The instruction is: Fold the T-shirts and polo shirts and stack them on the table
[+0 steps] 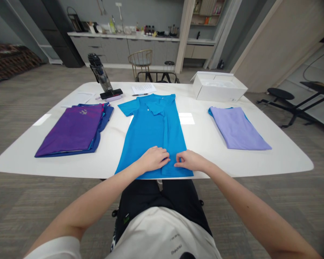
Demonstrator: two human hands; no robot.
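A bright blue short-sleeved T-shirt (148, 133) lies on the white table in front of me, its collar at the far end. Its right side is folded inward, so a lengthwise flap edge runs down the body and only the left sleeve sticks out. My left hand (155, 158) is at the near end of that flap edge, fingers bent and closed on the fabric. Just right of it, my right hand (189, 160) rests at the shirt's right edge. Its fingers are loosely curved, with a gap between thumb and forefinger.
On the left of the table (286, 158) is a stack of folded purple and blue garments (72, 129); on the right, a folded lavender garment (239, 127). Behind stand a handheld vacuum (101, 75), paper (143, 88), a pen (139, 94) and a white box (218, 86).
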